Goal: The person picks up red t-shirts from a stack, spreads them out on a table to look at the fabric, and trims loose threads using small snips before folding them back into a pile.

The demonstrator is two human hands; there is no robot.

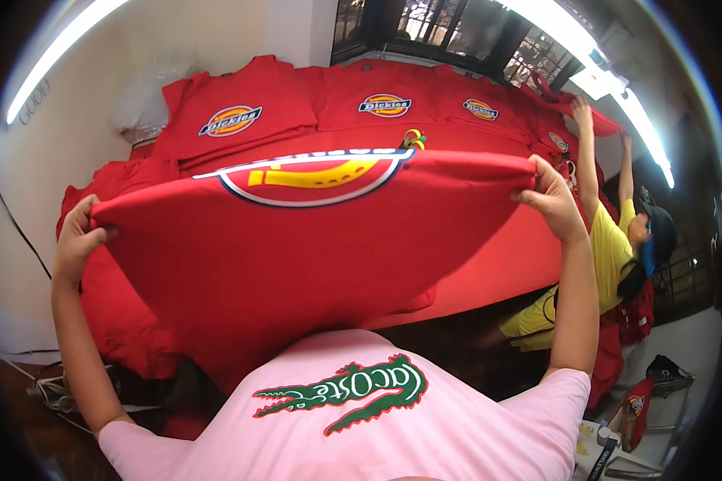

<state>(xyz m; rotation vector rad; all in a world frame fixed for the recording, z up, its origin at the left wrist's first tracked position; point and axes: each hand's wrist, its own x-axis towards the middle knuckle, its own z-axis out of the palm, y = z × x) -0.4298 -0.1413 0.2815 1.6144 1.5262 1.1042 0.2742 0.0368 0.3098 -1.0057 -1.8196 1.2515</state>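
Observation:
A red T-shirt [297, 248] with a blue, white and yellow printed emblem is stretched out wide in front of my chest. At its left end, my left hand [80, 236] pinches the cloth between thumb and fingers. My right hand [549, 199] grips the opposite end a little higher. Between the hands the upper edge is pulled nearly straight, while the lower cloth hangs down toward my body. The emblem's upper part is folded out of sight. Just beyond that edge, the yellow handles of a pair of scissors [413, 139] stick up.
Red shirts with the same emblem [385, 105] lie in a row along the table's far side. More red cloth [124, 309] is heaped at the left. At the right a co-worker in yellow [610, 248] lifts a red garment [602, 115]. A white machine part [602, 453] stands at lower right.

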